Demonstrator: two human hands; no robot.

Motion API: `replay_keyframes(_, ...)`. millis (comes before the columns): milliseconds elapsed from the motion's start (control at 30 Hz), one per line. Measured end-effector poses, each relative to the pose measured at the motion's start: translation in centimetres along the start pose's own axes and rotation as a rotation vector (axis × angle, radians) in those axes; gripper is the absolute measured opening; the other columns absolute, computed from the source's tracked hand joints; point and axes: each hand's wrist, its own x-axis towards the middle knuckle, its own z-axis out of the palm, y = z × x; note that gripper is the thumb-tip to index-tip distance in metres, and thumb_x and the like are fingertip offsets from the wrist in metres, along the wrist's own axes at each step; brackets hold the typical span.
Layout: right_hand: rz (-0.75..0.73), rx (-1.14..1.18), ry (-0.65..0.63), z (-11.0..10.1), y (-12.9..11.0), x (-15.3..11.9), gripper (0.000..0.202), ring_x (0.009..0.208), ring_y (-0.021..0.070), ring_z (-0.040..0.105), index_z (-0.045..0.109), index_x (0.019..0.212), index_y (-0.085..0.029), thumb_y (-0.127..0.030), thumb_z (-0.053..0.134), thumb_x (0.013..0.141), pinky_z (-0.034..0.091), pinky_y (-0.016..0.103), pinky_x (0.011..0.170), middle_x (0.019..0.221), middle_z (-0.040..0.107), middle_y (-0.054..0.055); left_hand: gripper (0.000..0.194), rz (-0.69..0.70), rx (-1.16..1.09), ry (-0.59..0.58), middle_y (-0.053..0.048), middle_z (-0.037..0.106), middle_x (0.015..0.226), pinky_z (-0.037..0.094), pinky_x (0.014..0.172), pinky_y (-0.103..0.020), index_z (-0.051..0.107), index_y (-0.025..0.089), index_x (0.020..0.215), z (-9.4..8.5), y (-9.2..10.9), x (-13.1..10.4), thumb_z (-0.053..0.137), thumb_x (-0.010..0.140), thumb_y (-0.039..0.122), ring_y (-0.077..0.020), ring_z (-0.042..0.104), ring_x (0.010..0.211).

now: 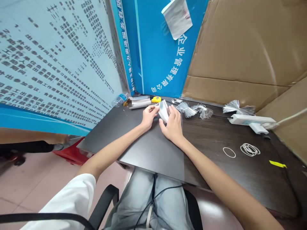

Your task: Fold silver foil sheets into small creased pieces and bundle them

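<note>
A small, flat, shiny packet (163,112), whitish and partly see-through like a clear plastic bag, stands tilted between my two hands above the grey mat. My left hand (148,117) pinches its left edge between thumb and fingers. Around its right side my right hand (173,124) is closed, thumb below and fingers along the far edge. What lies inside the packet is too small to make out. Just behind my hands rests a yellow tool (156,99), perhaps a box cutter or tape measure, beside a clear-and-silver roll or stack of film (141,103).
Silvery wire-tie bundles (188,109) lie right of my hands. Farther right are a white power strip (253,120), white rubber bands (250,149) and a yellow strip (277,164). A plastic bottle (120,99) lies at the back left. Blue panels and cardboard (240,48) enclose the desk.
</note>
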Motion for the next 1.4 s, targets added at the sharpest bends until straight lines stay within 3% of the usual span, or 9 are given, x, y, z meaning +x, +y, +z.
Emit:
replay_keyframes(167, 0.254, 0.307, 0.093, 0.4, 1.4, 0.8, 0.074, 0.147, 0.0376, 0.044, 0.037, 0.152, -0.013, -0.047, 0.062, 0.092, 0.036, 0.060, 0.121, 0.155, 0.046, 0.026, 0.044, -0.048, 0.006, -0.140, -0.003, 0.072, 0.087, 0.051, 0.069, -0.023, 0.072, 0.016, 0.089, -0.3, 0.4, -0.1, 0.094, 0.069, 0.049, -0.0151, 0.067, 0.080)
replay_keyframes(300, 0.476, 0.772, -0.038, -0.1, 2.0, 1.5, 0.062, 0.119, 0.0300, 0.066, 0.057, 0.130, -0.016, -0.057, 0.071, 0.086, 0.053, 0.044, 0.104, 0.129, 0.067, 0.017, 0.041, -0.060, 0.071, -0.263, -0.004, 0.073, 0.082, 0.051, 0.067, -0.025, 0.076, 0.016, 0.085, -0.1, 0.8, -0.6, 0.095, 0.069, 0.048, -0.0148, 0.066, 0.072)
replay_keyframes(467, 0.553, 1.047, -0.126, -1.1, 1.8, 1.9, 0.044, 0.095, 0.0234, 0.069, 0.070, 0.104, -0.018, -0.056, 0.079, 0.082, 0.055, 0.034, 0.087, 0.100, 0.075, 0.006, 0.037, -0.013, 0.141, -0.296, -0.002, 0.071, 0.073, 0.050, 0.065, -0.026, 0.077, 0.017, 0.082, 0.2, 1.1, -1.0, 0.095, 0.069, 0.046, -0.0139, 0.061, 0.065)
replay_keyframes(700, 0.618, 1.107, -0.196, -2.0, 2.3, 2.4, 0.040, 0.086, 0.0227, 0.070, 0.076, 0.100, -0.018, -0.051, 0.085, 0.079, 0.055, 0.033, 0.081, 0.097, 0.078, 0.006, 0.031, -0.077, 0.096, -0.320, -0.006, 0.076, 0.081, 0.053, 0.069, -0.027, 0.080, 0.018, 0.085, -0.4, 0.9, -1.1, 0.093, 0.074, 0.043, -0.0164, 0.066, 0.071)
replay_keyframes(1200, 0.692, 1.014, -0.121, -1.2, 2.7, 1.8, 0.042, 0.092, 0.0265, 0.072, 0.077, 0.102, -0.021, -0.053, 0.088, 0.077, 0.056, 0.038, 0.085, 0.100, 0.079, 0.006, 0.042, -0.082, 0.097, -0.230, -0.011, 0.082, 0.101, 0.058, 0.090, -0.034, 0.082, 0.015, 0.098, -0.4, 1.5, -1.6, 0.094, 0.072, 0.046, -0.0210, 0.073, 0.090)
replay_keyframes(1400, 0.678, 1.019, -0.136, -1.1, 2.7, 1.7, 0.040, 0.095, 0.0257, 0.071, 0.077, 0.106, -0.021, -0.052, 0.085, 0.082, 0.054, 0.037, 0.087, 0.103, 0.079, 0.007, 0.042, -0.102, 0.088, -0.215, -0.011, 0.082, 0.100, 0.058, 0.090, -0.034, 0.082, 0.015, 0.099, -0.4, 1.4, -1.6, 0.094, 0.072, 0.045, -0.0212, 0.074, 0.091)
